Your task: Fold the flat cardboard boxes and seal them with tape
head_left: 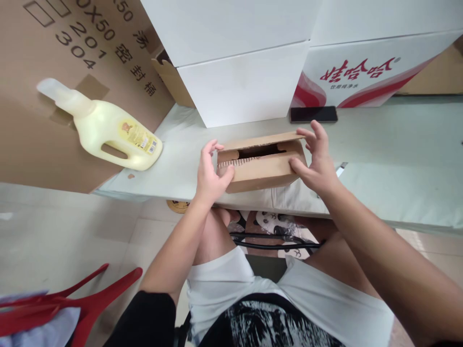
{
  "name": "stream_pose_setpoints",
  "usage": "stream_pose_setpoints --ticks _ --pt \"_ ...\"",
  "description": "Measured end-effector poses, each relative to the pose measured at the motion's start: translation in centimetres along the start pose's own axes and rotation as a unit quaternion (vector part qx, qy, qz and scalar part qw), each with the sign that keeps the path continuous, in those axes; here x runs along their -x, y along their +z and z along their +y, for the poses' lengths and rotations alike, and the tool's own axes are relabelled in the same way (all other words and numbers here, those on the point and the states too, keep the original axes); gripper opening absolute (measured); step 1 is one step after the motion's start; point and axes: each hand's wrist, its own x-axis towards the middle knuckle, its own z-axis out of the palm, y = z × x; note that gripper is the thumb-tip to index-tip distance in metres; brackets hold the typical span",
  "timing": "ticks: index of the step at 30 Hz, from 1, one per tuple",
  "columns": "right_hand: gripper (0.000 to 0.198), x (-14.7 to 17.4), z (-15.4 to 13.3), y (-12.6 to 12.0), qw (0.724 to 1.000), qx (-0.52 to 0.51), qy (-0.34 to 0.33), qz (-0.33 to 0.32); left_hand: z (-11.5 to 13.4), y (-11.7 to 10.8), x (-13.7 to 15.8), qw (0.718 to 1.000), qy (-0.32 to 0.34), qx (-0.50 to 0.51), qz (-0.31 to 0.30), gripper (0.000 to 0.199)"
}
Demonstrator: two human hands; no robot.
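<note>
A small brown cardboard box (262,169) rests near the front edge of the covered table. Its top flaps are partly parted, leaving a dark slot, and a torn zigzag strip runs along the left of the opening. My left hand (212,176) grips the left end, thumb on the front flap and fingers at the far corner. At the right end, my right hand (316,161) holds the box, thumb on the near flap, fingers at the far edge. Beside my right wrist lies a thin tool with a metal end (341,168), partly hidden by the arm.
A black phone (313,114) lies behind the box, before stacked white cartons (246,86). To the left stands a pale yellow pump bottle (104,127) against a large brown carton (36,130). A red chair (90,301) is at lower left.
</note>
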Motion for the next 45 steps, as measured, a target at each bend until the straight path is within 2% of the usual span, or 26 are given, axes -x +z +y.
stream_pose_setpoints --ticks 3,5,7,11,14,17,21,23,25,26,28,30,32,34,36,37,39,43,45 --pt "0.049 0.3 -0.1 0.0 1.000 0.006 0.000 -0.007 -0.3 -0.2 0.2 0.999 0.017 0.004 -0.028 0.029" --pt "0.040 0.8 0.1 0.1 1.000 0.008 -0.004 -0.007 -0.5 -0.5 0.6 0.998 0.033 0.001 -0.050 0.030" --pt "0.043 1.3 0.2 0.2 1.000 -0.002 -0.013 -0.003 -0.7 -1.0 1.0 0.995 0.061 -0.006 -0.078 0.042" --pt "0.055 2.1 0.3 0.2 0.999 -0.019 -0.030 -0.017 -0.8 -1.8 1.8 0.984 0.103 -0.055 -0.133 0.081" --pt "0.065 2.7 0.4 0.3 0.998 -0.044 -0.008 -0.037 -0.8 -1.9 2.0 0.981 0.098 -0.075 -0.147 0.082" --pt "0.076 4.1 1.0 0.6 0.989 -0.128 0.063 -0.037 -1.1 -1.8 2.2 0.984 0.098 -0.066 -0.136 0.080" --pt "0.077 6.9 1.9 1.4 0.957 -0.227 0.180 0.001 -1.4 -2.1 2.6 0.994 0.044 -0.030 -0.093 0.080" --pt "0.075 8.2 1.8 1.6 0.947 -0.245 0.210 -0.005 -1.4 -2.1 2.8 0.997 -0.020 0.013 -0.068 0.083" --pt "0.074 9.0 1.0 1.7 0.942 -0.260 0.211 -0.030 -1.0 -1.7 3.2 0.988 -0.111 0.098 -0.047 0.087" --pt "0.074 9.2 0.5 1.8 0.942 -0.267 0.200 -0.042 -0.6 -1.3 3.5 0.973 -0.164 0.160 -0.040 0.089" --pt "0.077 9.3 -0.9 1.8 0.946 -0.278 0.157 -0.053 0.5 0.0 4.3 0.911 -0.280 0.300 -0.036 0.089" --pt "0.082 9.0 -2.5 1.6 0.957 -0.265 0.106 -0.048 2.0 1.6 5.3 0.821 -0.389 0.416 -0.038 0.084" --pt "0.084 8.7 -4.1 1.0 0.974 -0.211 0.072 -0.041 3.6 3.1 6.2 0.725 -0.479 0.493 -0.044 0.073" --pt "0.079 8.2 -5.5 0.1 0.988 -0.133 0.062 -0.039 5.3 4.5 6.9 0.631 -0.550 0.544 -0.060 0.063" --pt "0.072 7.8 -6.7 -0.9 0.994 -0.075 0.070 -0.039 6.8 5.5 7.5 0.559 -0.597 0.570 -0.075 0.057" --pt "0.070 7.6 -7.1 -1.4 0.994 -0.060 0.079 -0.039 7.5 5.9 7.9 0.536 -0.613 0.575 -0.079 0.054" --pt "0.067 7.4 -7.6 -2.2 0.993 -0.041 0.107 -0.037 8.5 6.7 8.6 0.506 -0.637 0.575 -0.085 0.049" --pt "0.064 7.4 -7.3 -3.2 0.985 -0.013 0.166 -0.032 9.7 8.0 10.3 0.465 -0.666 0.569 -0.130 0.050" --pt "0.064 7.5 -6.8 -3.3 0.983 -0.009 0.178 -0.038 9.7 8.6 11.0 0.455 -0.672 0.565 -0.148 0.053"
